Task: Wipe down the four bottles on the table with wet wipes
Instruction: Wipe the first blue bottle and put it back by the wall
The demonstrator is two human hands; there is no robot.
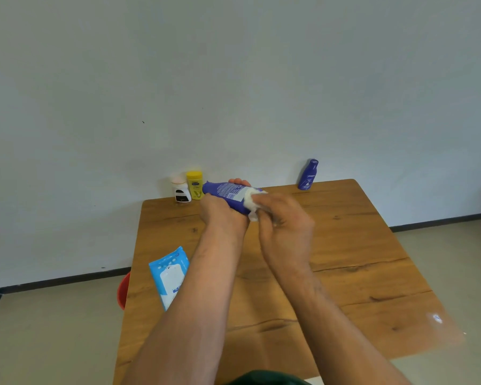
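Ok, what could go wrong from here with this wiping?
The blue bottle is held sideways above the table in the left hand while the right hand rubs a wet wipe on it; wet plastic could slip from the grip. Its end sits close to the yellow bottle and white bottle at the table's far edge, so a swing might knock them off.

Left hand (223, 215): my fingers curl round bottle (225, 191).
Right hand (283, 226): I grip wipe (251, 202) against bottle.
Forearms (195, 301): both bare, stretched forward, converging.
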